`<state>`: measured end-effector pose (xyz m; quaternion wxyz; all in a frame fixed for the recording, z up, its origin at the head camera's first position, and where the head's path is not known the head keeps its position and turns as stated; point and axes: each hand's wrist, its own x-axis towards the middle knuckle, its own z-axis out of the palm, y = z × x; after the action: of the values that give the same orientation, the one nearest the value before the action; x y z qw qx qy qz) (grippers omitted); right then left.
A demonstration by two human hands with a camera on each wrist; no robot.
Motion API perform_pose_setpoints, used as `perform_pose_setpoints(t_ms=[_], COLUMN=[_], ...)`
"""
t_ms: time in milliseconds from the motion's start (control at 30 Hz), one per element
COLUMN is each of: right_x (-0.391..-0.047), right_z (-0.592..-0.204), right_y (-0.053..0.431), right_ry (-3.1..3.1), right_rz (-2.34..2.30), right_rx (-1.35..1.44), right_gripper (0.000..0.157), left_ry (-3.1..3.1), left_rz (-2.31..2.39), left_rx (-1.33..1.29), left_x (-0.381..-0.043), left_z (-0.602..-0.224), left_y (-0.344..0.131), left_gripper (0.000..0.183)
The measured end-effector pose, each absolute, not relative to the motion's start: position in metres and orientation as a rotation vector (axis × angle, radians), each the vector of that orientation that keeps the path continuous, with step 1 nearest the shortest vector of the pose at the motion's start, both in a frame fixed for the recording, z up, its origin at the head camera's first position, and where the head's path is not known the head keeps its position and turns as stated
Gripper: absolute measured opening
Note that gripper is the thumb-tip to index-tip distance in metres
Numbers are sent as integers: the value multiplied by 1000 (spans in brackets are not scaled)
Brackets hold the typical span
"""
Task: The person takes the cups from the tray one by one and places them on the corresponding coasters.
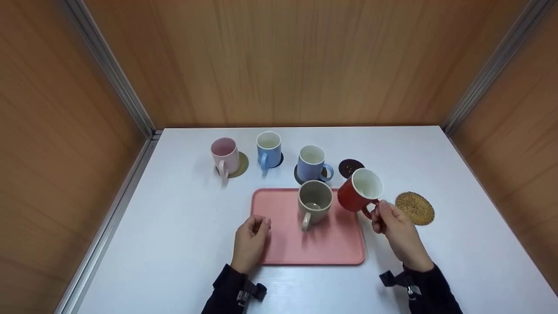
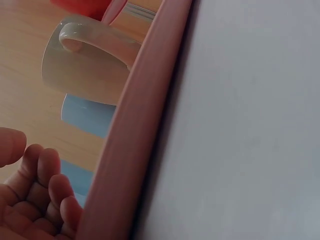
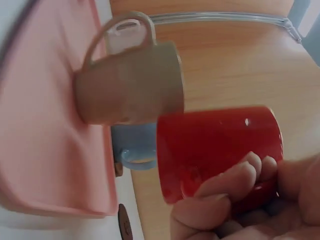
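My right hand (image 1: 399, 233) grips the handle of a red mug (image 1: 351, 196), white inside. In the right wrist view the red mug (image 3: 215, 150) is held off the pink tray (image 3: 50, 150), over its right back corner in the head view. A grey-beige mug (image 1: 311, 205) stands upright on the pink tray (image 1: 279, 248), its handle toward me. By the tray's left edge is my left hand (image 1: 250, 244), fingers loosely curled with nothing in them. In the left wrist view the fingers (image 2: 47, 165) hang near the tray rim (image 2: 135, 115); whether they touch it I cannot tell.
Behind the tray stand a pink mug (image 1: 226, 157), a blue mug (image 1: 269, 150) and another blue mug (image 1: 311, 163), each on a coaster. A dark coaster (image 1: 350, 167) and a woven coaster (image 1: 415, 208) lie bare at the right. Wooden panels (image 1: 301, 65) enclose the white table (image 1: 174, 218).
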<state>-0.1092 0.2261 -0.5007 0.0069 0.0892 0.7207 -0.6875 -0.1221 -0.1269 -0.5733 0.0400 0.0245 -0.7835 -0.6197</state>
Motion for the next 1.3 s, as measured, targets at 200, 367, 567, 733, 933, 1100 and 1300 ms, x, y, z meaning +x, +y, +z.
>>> perform_pose_setpoints(t_ms=[200,367,567,733,933,1100,1300], right_x=[-171,-217,-246,-253,-256,-256,-255], right_z=[-502,-513,-528,-536,-540,-543,-546], right_y=[223,221,220,220,220,223,227], right_ry=[2241,2335,2430,2469,2463,2449,2397], right_rz=[-2289,-2191,-2073,-2043,-2022,-1976,-1960], right_rx=[281,356,449,485,504,539,557], right_gripper=[40,40,42,42,42,42,43], left_ry=[-2404,-2444,-2460,-2454,-2457,-2464,-2472], left_rz=[-1887,-1864,-1858,-1843,-1837,-1859,-1833], left_rx=[79,82,79,54,59,78,37], left_x=[-123,-122,-121,-121,-121,-121,-121], left_z=[-573,-574,-574,-572,-572,-572,-573], left_y=[-127,-126,-125,-126,-128,-127,-128], left_gripper=[17,19,20,19,17,18,22])
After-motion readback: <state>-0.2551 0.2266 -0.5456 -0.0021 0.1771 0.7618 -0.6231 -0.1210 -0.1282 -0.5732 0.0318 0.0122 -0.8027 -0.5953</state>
